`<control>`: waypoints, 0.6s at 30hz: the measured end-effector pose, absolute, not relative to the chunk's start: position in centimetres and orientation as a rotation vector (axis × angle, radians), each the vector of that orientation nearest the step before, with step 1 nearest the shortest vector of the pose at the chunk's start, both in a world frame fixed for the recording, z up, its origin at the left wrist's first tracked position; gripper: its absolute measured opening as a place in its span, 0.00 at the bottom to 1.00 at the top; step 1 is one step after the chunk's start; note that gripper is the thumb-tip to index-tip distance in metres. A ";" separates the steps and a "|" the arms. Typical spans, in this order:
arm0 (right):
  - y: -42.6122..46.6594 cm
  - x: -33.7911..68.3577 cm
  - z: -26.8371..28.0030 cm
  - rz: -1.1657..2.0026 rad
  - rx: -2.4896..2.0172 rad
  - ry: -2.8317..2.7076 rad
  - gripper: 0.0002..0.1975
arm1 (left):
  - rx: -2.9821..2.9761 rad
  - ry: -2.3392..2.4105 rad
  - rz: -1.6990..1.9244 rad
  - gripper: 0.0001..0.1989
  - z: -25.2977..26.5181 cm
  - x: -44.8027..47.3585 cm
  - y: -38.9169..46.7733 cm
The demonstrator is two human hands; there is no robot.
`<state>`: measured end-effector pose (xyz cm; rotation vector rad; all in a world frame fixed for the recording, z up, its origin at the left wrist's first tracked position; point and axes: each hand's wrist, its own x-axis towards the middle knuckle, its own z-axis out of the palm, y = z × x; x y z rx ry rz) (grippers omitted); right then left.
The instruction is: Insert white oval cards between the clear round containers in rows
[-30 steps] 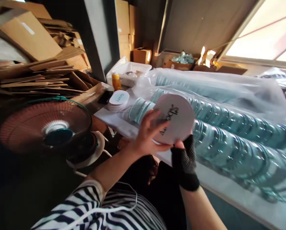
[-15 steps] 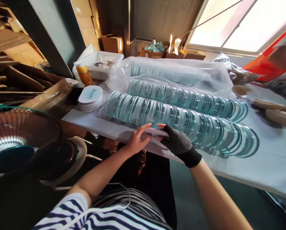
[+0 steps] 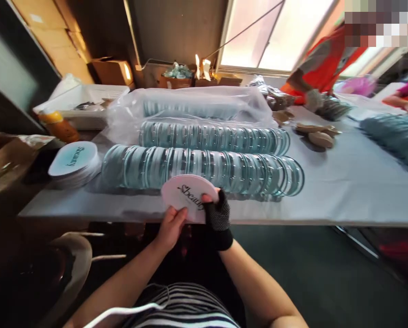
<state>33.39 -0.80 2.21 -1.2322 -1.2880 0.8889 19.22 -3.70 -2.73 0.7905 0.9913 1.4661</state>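
Observation:
A pale, rounded flat disc point(image 3: 176, 187) with dark "beauty" lettering is held tilted up, print side showing, at the front edge of the table. My bare left hand point(image 3: 172, 224) pinches its lower left edge, thumb in front. In a dark fingerless glove, my right hand point(image 3: 217, 212) grips the right edge, with the thumb over the lettering. Just behind the disc lies a long row of clear, bluish round pieces point(image 3: 149, 166) nested on their sides. To the left sits a stack of matching printed discs point(image 3: 74, 159).
A second nested row point(image 3: 214, 136) lies behind the first, and a plastic-wrapped one point(image 3: 190, 107) behind that. An orange bottle point(image 3: 60, 126) and a white basket point(image 3: 84, 102) stand at left. Wooden paddle-shaped pieces point(image 3: 320, 136) lie near a co-worker in orange point(image 3: 323, 64) at right.
The view has swung right, bringing co-workers into sight. Between my hands the disc has gone from nearly edge-on to showing its printed face. My left hand has moved to its lower edge.

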 end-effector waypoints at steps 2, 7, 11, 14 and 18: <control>-1.6 33.3 2.3 0.995 -1.168 -1.307 0.17 | 0.700 1.032 1.465 0.17 -2.3 18.9 -4.6; -3.7 35.8 4.1 1.331 -1.010 -1.481 0.21 | 0.836 0.991 1.089 0.18 -0.6 15.2 -7.1; -3.4 37.5 4.6 1.711 -0.791 -1.488 0.28 | 0.859 0.942 1.002 0.21 0.1 14.1 -7.1; -2.3 38.5 3.8 1.517 -0.968 -1.408 0.26 | 0.978 1.077 0.976 0.17 1.0 14.8 -6.2; -2.4 40.3 3.4 1.939 -0.690 -1.356 0.28 | 0.893 0.957 0.925 0.27 2.0 16.2 -6.5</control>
